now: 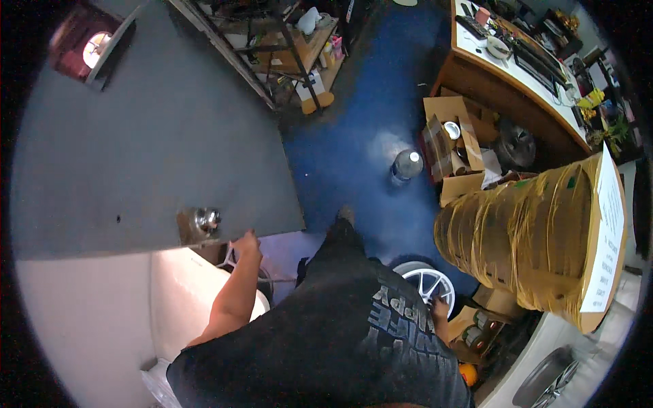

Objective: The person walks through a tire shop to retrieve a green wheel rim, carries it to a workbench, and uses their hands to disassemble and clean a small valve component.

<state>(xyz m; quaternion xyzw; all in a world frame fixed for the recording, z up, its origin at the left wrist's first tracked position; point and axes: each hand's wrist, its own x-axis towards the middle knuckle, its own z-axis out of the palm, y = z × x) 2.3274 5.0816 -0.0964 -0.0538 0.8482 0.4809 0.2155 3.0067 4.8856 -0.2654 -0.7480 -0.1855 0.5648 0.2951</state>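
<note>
My left hand [246, 243] is at the lower edge of the grey door [136, 156], right of its metal knob [207, 221]; its fingers are curled, and whether they grip the edge is unclear. Part of another spoked wheel [231, 257] shows behind that hand. My right hand [441, 309] grips a white spoked wheel [423, 275] beside my right leg.
A large water bottle [406, 165] stands on the blue floor [354, 136]. Open cardboard boxes [445, 109] sit below a cluttered desk [503, 61]. A tall taped cardboard roll [517, 238] stands at the right, a metal shelf [286, 47] at the top, a white wall [81, 299] at left.
</note>
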